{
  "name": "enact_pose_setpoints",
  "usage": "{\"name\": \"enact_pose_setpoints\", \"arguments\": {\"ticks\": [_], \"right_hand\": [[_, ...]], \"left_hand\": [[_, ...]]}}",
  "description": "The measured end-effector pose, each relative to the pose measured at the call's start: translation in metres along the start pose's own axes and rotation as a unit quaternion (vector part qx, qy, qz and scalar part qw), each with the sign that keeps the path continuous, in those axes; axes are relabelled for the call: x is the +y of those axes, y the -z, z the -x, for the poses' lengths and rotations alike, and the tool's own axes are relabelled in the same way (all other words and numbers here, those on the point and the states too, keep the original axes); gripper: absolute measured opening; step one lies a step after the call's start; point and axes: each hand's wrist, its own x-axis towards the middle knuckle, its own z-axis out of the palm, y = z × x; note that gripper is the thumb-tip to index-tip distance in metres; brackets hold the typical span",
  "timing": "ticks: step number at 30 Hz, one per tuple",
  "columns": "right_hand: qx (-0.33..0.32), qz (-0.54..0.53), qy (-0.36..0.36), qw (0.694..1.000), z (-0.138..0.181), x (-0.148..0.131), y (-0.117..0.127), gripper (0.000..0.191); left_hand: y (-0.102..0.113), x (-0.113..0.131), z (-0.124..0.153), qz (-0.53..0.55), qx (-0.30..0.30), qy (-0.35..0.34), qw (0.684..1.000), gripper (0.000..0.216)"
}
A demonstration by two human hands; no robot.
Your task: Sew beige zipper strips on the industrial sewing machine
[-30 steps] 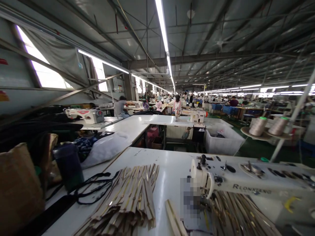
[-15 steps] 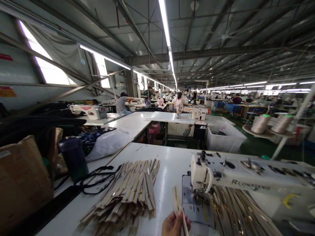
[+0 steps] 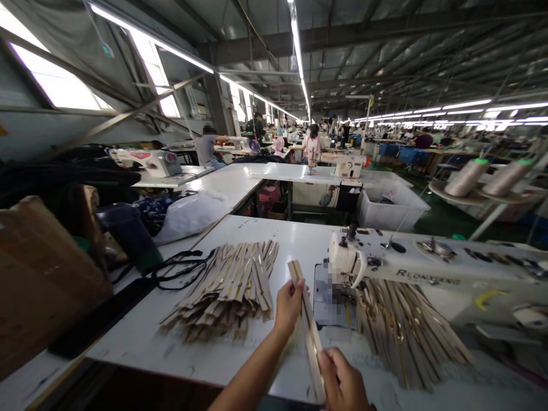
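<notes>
1. Here, the left hand [image 3: 289, 305] pinches a beige zipper strip [image 3: 309, 325] near its far end, thumb and fingers closed on the tape.
2. The right hand [image 3: 343, 378] grips the same strip near its close end, so the strip runs stretched between the two hands.
3. The strip slants over the white table [image 3: 141, 342], between a heap of zippers [image 3: 231, 279] on the left and a sewing machine [image 3: 398, 260] on the right.
4. The heap fans out in overlapping beige tapes with gold teeth, apart from both hands.
5. A second bunch of zippers [image 3: 402, 334] spreads out below the machine's arm, gold pulls showing among the tapes.
6. Pixelation covers the needle area, so I cannot fairly say what sits there.
7. Black straps [image 3: 182, 271] lie just left of the heap; beyond them stand a dark tumbler [image 3: 128, 234], tilted in view, and a cardboard box [image 3: 47, 279].
8. Two thread cones [image 3: 466, 178] with green tops stand behind the machine, at the right.
</notes>
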Motion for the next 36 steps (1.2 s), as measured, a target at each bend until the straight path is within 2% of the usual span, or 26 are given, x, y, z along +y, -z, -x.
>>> {"name": "enact_pose_setpoints", "arguments": {"ticks": [2,5,8,10,11,13,15,17,21,28,31,36], "right_hand": [[0.024,0.003,0.013,1.000,-0.017,0.003,-0.001,0.047],[0.051,0.057,-0.007,0.997,-0.042,0.008,0.003,0.044],[0.084,0.154,-0.001,0.985,-0.057,0.015,0.010,0.037],[0.087,0.218,0.007,0.972,-0.060,0.020,0.014,0.031],[0.087,0.242,0.011,0.966,-0.060,0.021,0.017,0.029],[0.094,0.266,0.022,0.959,-0.059,0.023,0.021,0.026],[0.101,0.260,0.037,0.959,-0.059,0.023,0.025,0.024],[0.102,0.236,0.047,0.965,-0.059,0.025,0.028,0.024],[0.090,0.201,0.065,0.973,-0.061,0.032,0.031,0.028],[0.066,0.227,0.106,0.966,-0.063,0.036,0.033,0.031],[0.055,0.257,0.109,0.959,-0.062,0.033,0.035,0.032],[0.038,0.312,0.116,0.942,-0.053,0.037,0.036,0.036]], "left_hand": [[-0.001,0.002,-0.023,-0.125,-0.050,-0.075,0.988,0.046],[-0.001,0.001,-0.049,-0.198,-0.093,-0.102,0.971,0.028],[0.002,-0.003,-0.054,-0.228,-0.109,-0.119,0.960,0.015],[0.005,-0.006,-0.046,-0.238,-0.163,-0.153,0.945,0.012],[0.006,-0.008,-0.041,-0.242,-0.214,-0.182,0.929,0.010],[0.007,-0.010,-0.032,-0.249,-0.322,-0.257,0.876,0.009],[0.006,-0.012,-0.027,-0.268,-0.381,-0.319,0.826,0.012],[0.005,-0.013,-0.025,-0.294,-0.385,-0.343,0.805,0.015],[0.004,-0.013,-0.025,-0.332,-0.382,-0.360,0.784,0.019],[0.004,-0.011,-0.023,-0.377,-0.375,-0.394,0.749,0.026],[0.004,-0.010,-0.023,-0.374,-0.382,-0.400,0.744,0.024],[0.005,-0.009,-0.022,-0.373,-0.382,-0.387,0.752,0.025]]}}
